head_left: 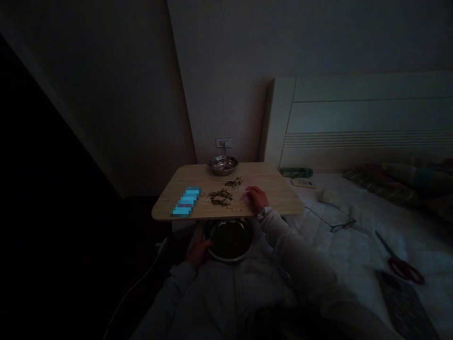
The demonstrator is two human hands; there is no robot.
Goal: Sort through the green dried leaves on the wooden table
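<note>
The head view is dim, and everything of interest sits in the lower middle of the frame. The person's right hand [257, 198] rests on the pale wooden table top [272, 191], its fingers loosely curled and just beside the scattered dark green flakes [220, 198]; whether it pinches any flakes cannot be told in this light. A smaller patch of the same flakes [232, 182] lies further up the table, towards the round steel bowl [222, 165] at the far edge. The left hand [199, 251], lower in the frame, has its fingers curved over the rim of the steel dish [229, 240], which sits against the person's lap and holds something dark.

A blurred blue oblong [186, 201] lies at the table's left end (too pixelated to identify). At the right of the frame, red-handled scissors [403, 270] lie on the white quilted bedding [357, 250], with a black cord [329, 223] curving nearby.

The loose flakes are the most exposed: a sweep of the right sleeve could brush them off the table edge. The dish has no firm base on a soft lap, so a shift of the body could tip it. Poor light also makes stray flakes easy to miss, and the scissors could snag or prick if an arm dropped onto the bed.
</note>
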